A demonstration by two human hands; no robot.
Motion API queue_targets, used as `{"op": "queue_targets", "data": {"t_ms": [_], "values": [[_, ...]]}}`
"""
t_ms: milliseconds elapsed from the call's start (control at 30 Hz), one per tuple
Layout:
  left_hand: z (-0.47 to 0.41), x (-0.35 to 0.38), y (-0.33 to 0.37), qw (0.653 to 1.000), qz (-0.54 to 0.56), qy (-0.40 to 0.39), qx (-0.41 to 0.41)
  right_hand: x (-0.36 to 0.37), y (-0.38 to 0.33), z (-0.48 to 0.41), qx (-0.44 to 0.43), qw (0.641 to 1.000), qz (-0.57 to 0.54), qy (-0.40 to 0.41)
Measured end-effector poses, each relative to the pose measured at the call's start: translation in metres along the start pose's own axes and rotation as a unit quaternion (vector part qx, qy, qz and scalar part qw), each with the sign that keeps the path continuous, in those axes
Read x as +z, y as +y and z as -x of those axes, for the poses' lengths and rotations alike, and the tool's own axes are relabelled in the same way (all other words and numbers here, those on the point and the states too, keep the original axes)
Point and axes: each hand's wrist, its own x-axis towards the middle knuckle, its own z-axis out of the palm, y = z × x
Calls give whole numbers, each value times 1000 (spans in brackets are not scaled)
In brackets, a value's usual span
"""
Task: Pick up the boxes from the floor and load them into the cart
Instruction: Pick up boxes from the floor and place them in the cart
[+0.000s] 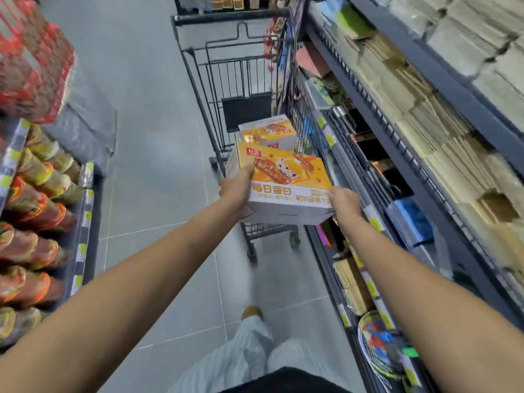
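Observation:
I hold a yellow and white box with a pastry picture in both hands, out in front of me over the near end of the black wire cart. My left hand grips its left side with the thumb on the yellow top. My right hand grips its near right corner. A second box of the same kind lies inside the cart basket, just beyond the held one.
The cart stands in a narrow aisle against the right-hand shelving, which holds stacked goods. Packaged snacks fill the shelves on the left. Grey tiled floor runs ahead on the left of the cart. My legs and a foot show below.

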Motion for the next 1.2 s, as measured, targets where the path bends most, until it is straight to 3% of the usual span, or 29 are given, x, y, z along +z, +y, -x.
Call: {"op": "queue_targets", "data": {"t_ms": [167,300,467,633,867,1200], "values": [[-55,24,38,999,-2,39,4,39,-34,-57,18,999,14,-24],[-86,45,59,997,-14,77,-11,70,-39,-105,90,995,-18,-32],[-170,77,55,990,83,82,-73,107,-56,-163,262,935,-158,-178],[-250,108,35,980,88,97,-148,132,-68,-217,302,909,-136,-254],[-275,128,48,975,80,49,-201,163,-55,-279,357,890,-139,-248],[-338,118,22,967,36,-80,-238,218,-12,-290,404,870,-235,-159]]}}
